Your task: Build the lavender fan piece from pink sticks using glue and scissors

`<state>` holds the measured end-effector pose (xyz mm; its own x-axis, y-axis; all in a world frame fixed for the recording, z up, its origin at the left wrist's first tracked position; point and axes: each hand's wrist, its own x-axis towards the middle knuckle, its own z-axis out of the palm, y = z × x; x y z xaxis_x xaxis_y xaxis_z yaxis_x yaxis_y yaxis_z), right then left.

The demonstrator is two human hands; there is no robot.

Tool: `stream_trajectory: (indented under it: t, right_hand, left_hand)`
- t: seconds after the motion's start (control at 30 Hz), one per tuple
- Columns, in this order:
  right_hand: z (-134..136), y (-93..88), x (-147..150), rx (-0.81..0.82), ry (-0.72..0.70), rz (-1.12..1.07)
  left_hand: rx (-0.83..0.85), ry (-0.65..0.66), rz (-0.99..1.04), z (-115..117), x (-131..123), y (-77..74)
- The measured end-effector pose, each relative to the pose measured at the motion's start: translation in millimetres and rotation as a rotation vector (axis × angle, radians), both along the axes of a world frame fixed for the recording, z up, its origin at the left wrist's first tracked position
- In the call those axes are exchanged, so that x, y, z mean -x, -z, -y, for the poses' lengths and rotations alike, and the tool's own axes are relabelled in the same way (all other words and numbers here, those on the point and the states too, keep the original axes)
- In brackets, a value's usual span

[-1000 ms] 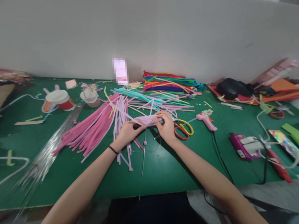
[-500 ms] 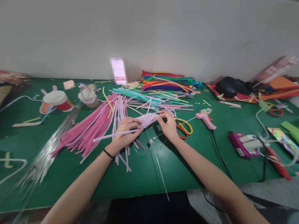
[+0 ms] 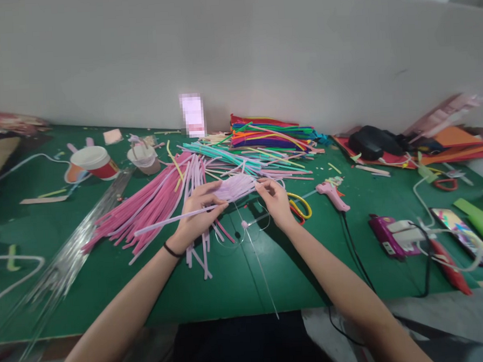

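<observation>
Between my two hands is a flat lilac piece made of pipe cleaners (image 3: 237, 186), joined side by side. My left hand (image 3: 200, 207) pinches its left end, with one long lilac pipe cleaner (image 3: 158, 227) sticking out to the left beneath the fingers. At the right end, thumb and fingers of my right hand (image 3: 275, 201) are closed on the piece. Below hangs a thin pale wire (image 3: 262, 269) with a small pink bead-like ball (image 3: 244, 224) near its top. Pink pipe cleaners (image 3: 146, 207) lie fanned beside my left hand; yellow-handled scissors (image 3: 300, 206) are partly hidden behind my right.
A pink glue gun (image 3: 333, 196) with a black cord lies to the right, near a purple power block (image 3: 386, 235) and a phone (image 3: 467, 236). Silvery wires (image 3: 73, 249), a paper cup (image 3: 92, 163) and another cup (image 3: 144, 159) stand left. Multicoloured pipe cleaners (image 3: 271, 136) lie behind.
The lilac piece has tipped so more of its flat face shows. The loose pipe cleaner end reaches further left and lower, and my left hand has shifted slightly left.
</observation>
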<state>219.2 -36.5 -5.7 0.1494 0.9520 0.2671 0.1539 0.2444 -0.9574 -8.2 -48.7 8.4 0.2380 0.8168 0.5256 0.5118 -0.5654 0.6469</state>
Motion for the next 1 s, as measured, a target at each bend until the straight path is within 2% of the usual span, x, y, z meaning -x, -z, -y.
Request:
stream_trajectory:
  t: [0.1, 0.2, 0.3, 0.5, 0.73, 0.87, 0.93, 1.0]
  right_hand:
    - [5, -9.1, 1, 0.169, -0.173, -0.311]
    - [10, -15.3, 1, 0.292, -0.239, -0.46]
    - [12, -15.9, 1, 0.345, -0.257, -0.45]
    - [11, -14.0, 1, 0.318, -0.241, -0.422]
    - [10, -15.0, 0, 0.309, -0.209, -0.388]
    - [9, -15.8, -3, 0.301, -0.2, -0.386]
    - [7, -16.3, -6, 0.279, -0.202, -0.395]
    - [6, -16.4, -9, 0.261, -0.207, -0.408]
  left_hand:
    - [-0.032, -0.043, 0.026, 2, 1, -1.1]
    - [-0.127, -0.037, 0.014, 4, 0, -3.7]
    - [-0.17, 0.01, 0.002, 7, -3, -6.5]
    - [-0.175, 0.098, -0.004, 9, -6, -9.1]
    - [-0.125, 0.126, -0.003, 10, -8, -7.0]
    - [0.063, 0.198, -0.089, 9, 2, -15.6]
    - [0.263, 0.309, -0.139, 8, 15, -24.5]
    - [0.497, 0.459, -0.083, 7, 35, -34.5]
